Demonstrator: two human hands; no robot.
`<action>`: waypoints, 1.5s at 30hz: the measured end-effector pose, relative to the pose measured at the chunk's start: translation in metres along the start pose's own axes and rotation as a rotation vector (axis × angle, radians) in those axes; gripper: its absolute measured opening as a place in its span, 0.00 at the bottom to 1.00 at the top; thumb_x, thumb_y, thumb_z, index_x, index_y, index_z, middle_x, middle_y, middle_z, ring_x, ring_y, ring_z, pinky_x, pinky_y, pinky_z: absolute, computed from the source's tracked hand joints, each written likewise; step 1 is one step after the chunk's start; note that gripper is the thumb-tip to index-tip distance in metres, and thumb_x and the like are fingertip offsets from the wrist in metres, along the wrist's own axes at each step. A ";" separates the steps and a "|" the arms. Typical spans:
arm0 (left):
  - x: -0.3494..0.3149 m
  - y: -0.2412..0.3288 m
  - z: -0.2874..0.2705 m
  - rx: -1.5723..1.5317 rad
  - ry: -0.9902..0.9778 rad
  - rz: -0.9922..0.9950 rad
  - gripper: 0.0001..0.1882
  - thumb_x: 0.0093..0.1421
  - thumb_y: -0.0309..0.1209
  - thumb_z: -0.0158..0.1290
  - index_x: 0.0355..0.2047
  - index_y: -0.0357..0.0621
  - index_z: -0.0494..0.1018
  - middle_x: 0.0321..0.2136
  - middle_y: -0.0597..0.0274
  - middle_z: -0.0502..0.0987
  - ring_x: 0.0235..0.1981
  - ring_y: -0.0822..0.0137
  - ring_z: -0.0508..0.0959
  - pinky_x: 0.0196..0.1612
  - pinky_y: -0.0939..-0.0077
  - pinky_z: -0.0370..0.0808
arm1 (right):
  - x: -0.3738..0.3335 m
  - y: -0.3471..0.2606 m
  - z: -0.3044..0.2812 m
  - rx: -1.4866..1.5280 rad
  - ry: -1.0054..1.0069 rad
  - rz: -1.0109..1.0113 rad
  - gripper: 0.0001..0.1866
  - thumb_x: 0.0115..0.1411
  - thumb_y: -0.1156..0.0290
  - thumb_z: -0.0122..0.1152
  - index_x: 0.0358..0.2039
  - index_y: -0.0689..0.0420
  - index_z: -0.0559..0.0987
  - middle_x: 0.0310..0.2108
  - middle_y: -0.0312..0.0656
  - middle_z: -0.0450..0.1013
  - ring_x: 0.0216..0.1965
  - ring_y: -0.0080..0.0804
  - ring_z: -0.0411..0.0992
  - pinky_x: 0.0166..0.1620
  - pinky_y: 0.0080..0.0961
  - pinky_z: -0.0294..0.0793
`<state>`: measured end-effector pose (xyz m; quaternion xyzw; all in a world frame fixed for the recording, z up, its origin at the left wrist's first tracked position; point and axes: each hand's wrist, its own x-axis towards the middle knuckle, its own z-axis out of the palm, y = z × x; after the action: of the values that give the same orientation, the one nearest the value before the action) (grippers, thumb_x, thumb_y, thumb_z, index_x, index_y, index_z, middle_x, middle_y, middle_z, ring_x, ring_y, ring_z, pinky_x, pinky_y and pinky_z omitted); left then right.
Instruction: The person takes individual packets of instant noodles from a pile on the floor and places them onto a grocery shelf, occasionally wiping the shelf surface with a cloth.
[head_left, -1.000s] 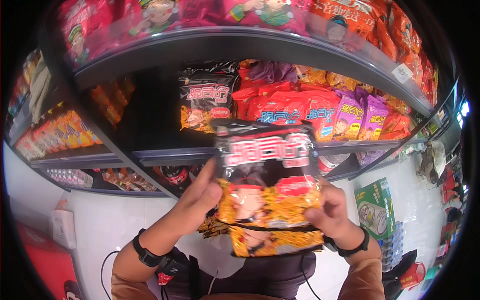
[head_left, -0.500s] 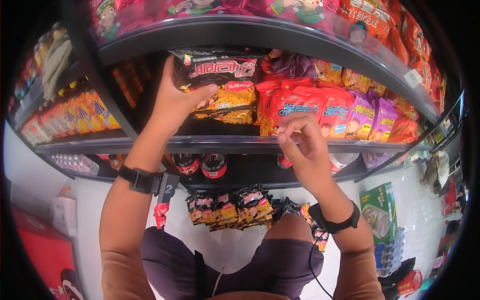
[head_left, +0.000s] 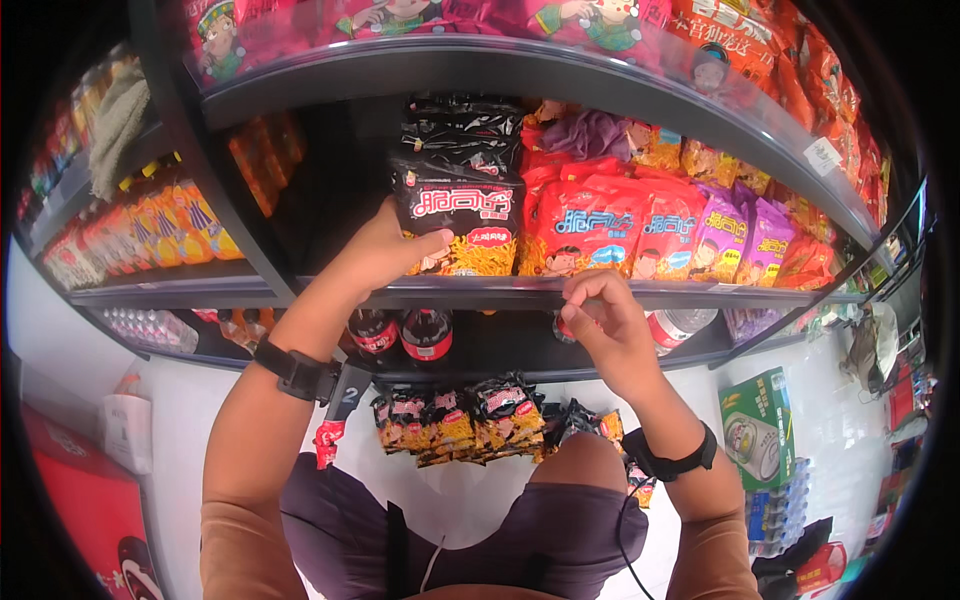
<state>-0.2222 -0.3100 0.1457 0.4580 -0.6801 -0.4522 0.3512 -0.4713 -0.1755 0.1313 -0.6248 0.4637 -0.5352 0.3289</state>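
My left hand (head_left: 395,248) grips a black and yellow bag of crispy noodle snacks (head_left: 470,260), its thumb across the front and its fingers hidden behind the left edge. That bag stands at the front of a row of similar black bags (head_left: 460,130) on the middle shelf. Red noodle snack bags (head_left: 590,225) stand to its right. Just below them, at the shelf's front edge, my right hand (head_left: 607,320) is loosely closed, fingers curled toward the thumb, with nothing visible in it.
Purple snack bags (head_left: 727,232) stand farther right. Dark drink bottles (head_left: 427,333) sit on the shelf below. More black noodle bags (head_left: 460,418) lie on the floor before my knees. A green carton (head_left: 757,430) stands at right. The upper shelf edge (head_left: 480,62) overhangs the row.
My left hand has come down and toward me, and the front black bag now stands lower, showing the bags behind it. My right hand has dropped to the shelf edge.
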 end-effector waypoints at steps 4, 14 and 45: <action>0.002 0.008 0.012 0.181 -0.063 -0.080 0.43 0.54 0.45 0.58 0.61 0.34 0.49 0.58 0.47 0.59 0.58 0.60 0.61 0.59 0.69 0.59 | 0.001 -0.002 0.003 0.120 -0.041 0.076 0.06 0.56 0.81 0.57 0.32 0.59 0.69 0.39 0.38 0.63 0.42 0.26 0.66 0.45 0.24 0.69; 0.015 -0.002 -0.009 0.213 0.130 -0.063 0.63 0.38 0.54 0.66 0.64 0.35 0.42 0.60 0.42 0.52 0.61 0.53 0.58 0.63 0.64 0.53 | -0.005 -0.001 -0.005 -0.006 -0.080 0.033 0.06 0.56 0.79 0.58 0.32 0.58 0.70 0.40 0.37 0.64 0.42 0.25 0.67 0.45 0.24 0.69; 0.154 0.003 -0.032 -0.932 -0.034 -0.462 0.43 0.59 0.65 0.32 0.62 0.43 0.53 0.57 0.48 0.65 0.56 0.50 0.67 0.60 0.55 0.61 | 0.010 0.062 -0.046 -1.042 0.106 -0.560 0.20 0.50 0.68 0.61 0.45 0.50 0.72 0.49 0.47 0.61 0.54 0.49 0.58 0.56 0.48 0.56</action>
<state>-0.2457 -0.4633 0.1696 0.3839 -0.2935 -0.7798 0.3979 -0.5305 -0.2029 0.0885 -0.7750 0.4986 -0.3337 -0.1985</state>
